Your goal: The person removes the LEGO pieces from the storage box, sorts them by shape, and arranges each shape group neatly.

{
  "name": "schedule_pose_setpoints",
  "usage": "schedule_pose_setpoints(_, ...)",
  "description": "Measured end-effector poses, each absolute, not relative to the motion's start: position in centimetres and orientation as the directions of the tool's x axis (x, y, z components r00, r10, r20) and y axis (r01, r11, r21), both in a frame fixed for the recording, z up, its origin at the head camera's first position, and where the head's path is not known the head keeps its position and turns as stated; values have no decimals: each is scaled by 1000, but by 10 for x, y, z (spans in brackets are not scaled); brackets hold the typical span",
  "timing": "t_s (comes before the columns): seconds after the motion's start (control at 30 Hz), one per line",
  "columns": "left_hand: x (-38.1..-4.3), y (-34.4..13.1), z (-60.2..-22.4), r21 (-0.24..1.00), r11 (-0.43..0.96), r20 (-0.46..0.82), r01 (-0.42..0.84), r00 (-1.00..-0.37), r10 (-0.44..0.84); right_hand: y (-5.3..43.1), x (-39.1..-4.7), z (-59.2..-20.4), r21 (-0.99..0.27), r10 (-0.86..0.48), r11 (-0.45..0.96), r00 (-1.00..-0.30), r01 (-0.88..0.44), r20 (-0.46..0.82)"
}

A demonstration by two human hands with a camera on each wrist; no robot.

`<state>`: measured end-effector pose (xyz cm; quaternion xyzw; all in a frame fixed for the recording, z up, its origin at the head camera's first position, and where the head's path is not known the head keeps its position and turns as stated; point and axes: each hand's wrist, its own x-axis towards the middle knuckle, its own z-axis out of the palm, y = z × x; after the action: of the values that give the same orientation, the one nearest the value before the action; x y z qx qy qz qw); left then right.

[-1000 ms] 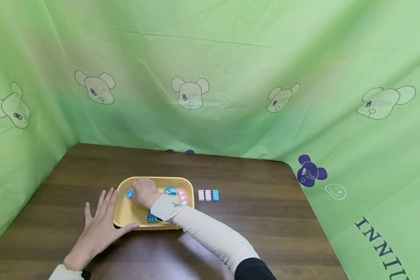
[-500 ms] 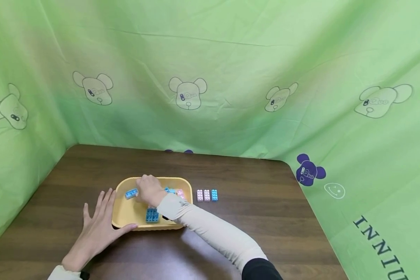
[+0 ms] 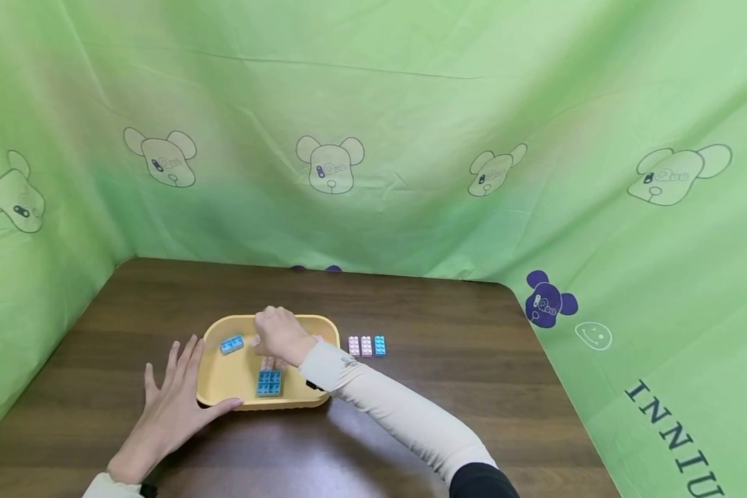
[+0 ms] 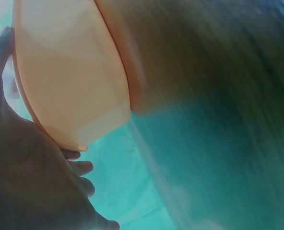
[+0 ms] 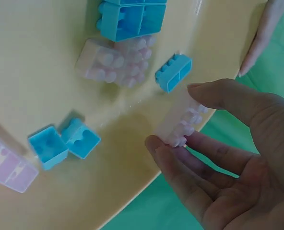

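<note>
A yellow tray (image 3: 274, 405) holds several blue and pale pink building bricks. My left hand (image 3: 173, 394) rests against the tray's left end, its fingers straight and its thumb on the front rim. In the left wrist view that hand (image 4: 31, 167) lies along the tray wall (image 4: 75, 72). Over the tray's far side, my right hand (image 3: 281, 337) pinches a pale pink brick (image 5: 173, 120) between thumb and fingers, best seen in the right wrist view. Close by lies a small blue brick (image 5: 174, 72). A larger blue brick (image 3: 269, 383) sits near the tray's front, with pale pink bricks (image 5: 125, 60) beside it.
Right of the tray, two pink bricks (image 3: 360, 346) and a blue brick (image 3: 380, 346) stand in a row on the wooden table (image 3: 448, 387). Two small blue bricks (image 5: 63, 143) and a pink one (image 5: 10, 163) lie inside the tray. A green curtain (image 3: 411, 228) encloses the table.
My right hand has shifted right and slightly up, away from the tray's left end. The blue brick on the left and those near the front show more fully. The left hand stays at the tray.
</note>
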<state>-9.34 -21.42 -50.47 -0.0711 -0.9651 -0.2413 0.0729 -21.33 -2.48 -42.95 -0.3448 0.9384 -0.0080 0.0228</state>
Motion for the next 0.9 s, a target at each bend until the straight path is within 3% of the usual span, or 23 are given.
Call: schedule_pose_setpoints(0.9, -91, -213, -507, 462, 868, 197, 181, -976, 99, 36, -217, -419, -149, -698, 710, -716, -688, -22)
